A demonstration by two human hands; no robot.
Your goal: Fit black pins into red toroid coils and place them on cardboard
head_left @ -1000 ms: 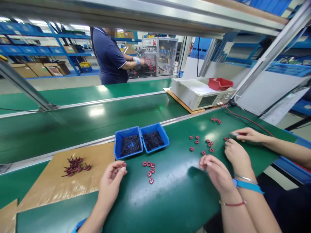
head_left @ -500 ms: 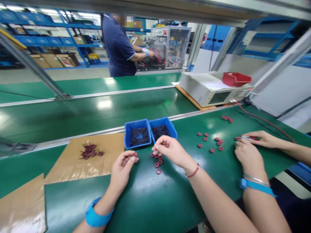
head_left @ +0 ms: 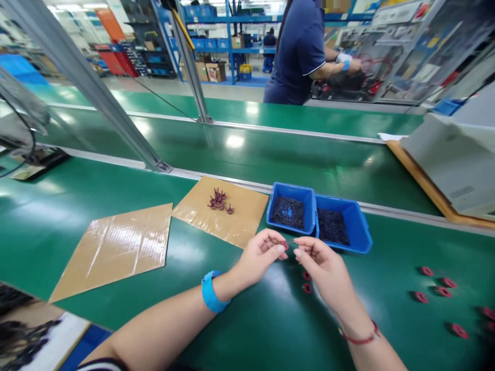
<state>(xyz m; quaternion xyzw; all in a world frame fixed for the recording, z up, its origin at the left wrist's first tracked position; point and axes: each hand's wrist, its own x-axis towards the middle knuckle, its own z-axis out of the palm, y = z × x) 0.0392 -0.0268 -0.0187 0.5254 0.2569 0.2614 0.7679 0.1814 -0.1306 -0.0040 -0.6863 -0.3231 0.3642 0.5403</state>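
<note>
My left hand pinches a small red ring-shaped coil between thumb and fingers above the green table. Close beside it, my right hand is closed in a pinch on a thin wire at the coil; the fingers hide where it ends. Beneath the right hand lie a few more red ring coils, partly covered by it. Just beyond both hands stand two blue bins, the left bin and the right bin, each holding thin dark pieces.
Several coils with dark leads lie heaped on a cardboard sheet; another cardboard sheet is at left. Loose red coils lie at right. A boxy instrument stands at back right. A person works beyond the table.
My view has swung left, so the neighbour's hands at the right are out of sight. My right hand has come away from the loose coils to the coil in my left hand.
</note>
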